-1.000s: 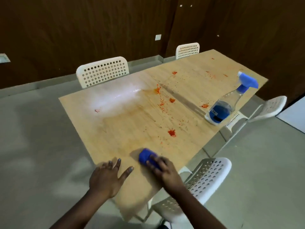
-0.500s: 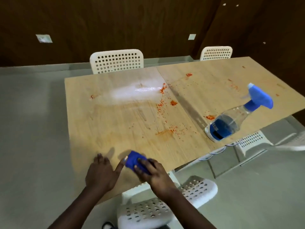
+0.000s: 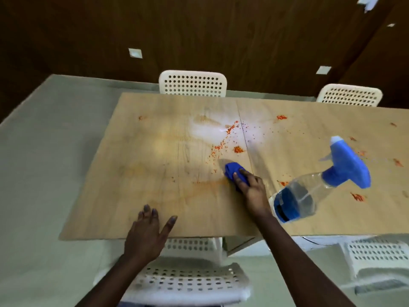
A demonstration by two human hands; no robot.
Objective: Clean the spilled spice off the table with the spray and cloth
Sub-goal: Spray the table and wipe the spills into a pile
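While a white chair point(image 3: 188, 282) sits tucked under the near edge of the counter point(image 3: 106, 207), the left hand point(image 3: 147, 234) lies flat at that edge, fingers spread and holding nothing, probably to steady the body. Further in, the right hand point(image 3: 252, 187) presses a blue cloth point(image 3: 234, 172) onto the wood, fingers laid over it, likely mid-wipe; whether they curl around it I cannot tell. An orange smear trails left of the cloth. Just right of that hand, a spray bottle point(image 3: 318, 185) stands near the front edge, close enough to knock. Beyond the cloth, red spice point(image 3: 238, 149) lies scattered across a wet patch, with more flecks to the far right. Bare wood to the left gives sweeping room. Two chairs point(image 3: 192, 85) stand along the far edge.
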